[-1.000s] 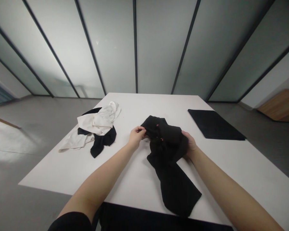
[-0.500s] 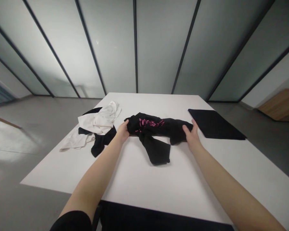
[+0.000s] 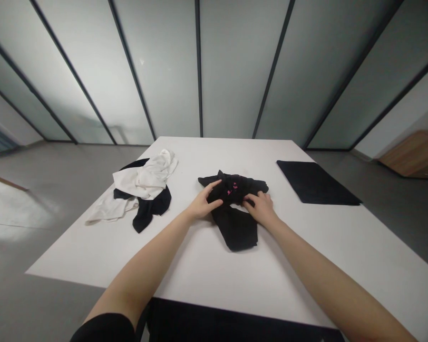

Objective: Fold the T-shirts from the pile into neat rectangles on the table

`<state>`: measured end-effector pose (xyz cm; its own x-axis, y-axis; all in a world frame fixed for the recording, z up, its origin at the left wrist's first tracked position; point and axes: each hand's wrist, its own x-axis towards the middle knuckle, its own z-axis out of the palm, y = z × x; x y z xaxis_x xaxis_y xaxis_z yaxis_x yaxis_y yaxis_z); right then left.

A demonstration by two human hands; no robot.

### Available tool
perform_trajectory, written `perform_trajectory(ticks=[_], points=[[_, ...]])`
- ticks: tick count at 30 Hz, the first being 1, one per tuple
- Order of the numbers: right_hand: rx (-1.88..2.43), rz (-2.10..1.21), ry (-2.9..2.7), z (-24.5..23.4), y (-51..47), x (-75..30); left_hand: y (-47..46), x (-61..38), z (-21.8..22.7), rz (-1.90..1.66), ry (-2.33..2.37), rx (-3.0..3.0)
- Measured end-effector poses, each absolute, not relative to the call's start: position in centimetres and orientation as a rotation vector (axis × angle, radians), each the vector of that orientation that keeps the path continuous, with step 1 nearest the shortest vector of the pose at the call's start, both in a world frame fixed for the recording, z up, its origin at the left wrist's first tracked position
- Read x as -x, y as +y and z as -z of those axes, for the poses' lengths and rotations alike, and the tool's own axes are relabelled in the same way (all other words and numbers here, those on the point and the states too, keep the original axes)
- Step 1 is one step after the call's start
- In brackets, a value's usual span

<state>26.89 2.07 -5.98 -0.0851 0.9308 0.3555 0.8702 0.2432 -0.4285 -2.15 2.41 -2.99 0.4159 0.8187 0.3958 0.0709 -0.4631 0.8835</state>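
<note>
In the middle of the white table lies a bunched black shirt. Only scraps of its pink lettering show among the folds, and a sleeve-like part points toward me. My left hand grips the shirt's left side, the thumb below and the fingers above, with cloth between them. On the right, my right hand has its fingers curled into the cloth along the near edge. Some fingertips are hidden in the folds.
A loose pile of white clothes and black clothes lies on the left of the table. On the right is a flat black rectangular cloth or mat. Frosted glass panels stand behind the table.
My hands have come closer together from the shirt's two ends. The shirt, stretched wide before, is now gathered into a shorter bunch, and most of its pink lettering has folded out of sight.
</note>
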Motion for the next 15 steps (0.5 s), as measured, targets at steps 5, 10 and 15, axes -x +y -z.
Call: perform_trajectory(ticks=[5,10,15], points=[[1.352,-0.390,-1.644,5.7,3.2,-28.4,2.7,3.0,3.7,-1.046,1.014,-2.024],[1.399,-0.365,-1.095,5.9,4.8,-31.3,4.0,4.1,3.4,-1.373,1.102,-1.657],[1.409,-0.291,-0.730,6.1,5.8,-34.0,6.4,6.4,3.7,-1.618,1.028,-0.862]])
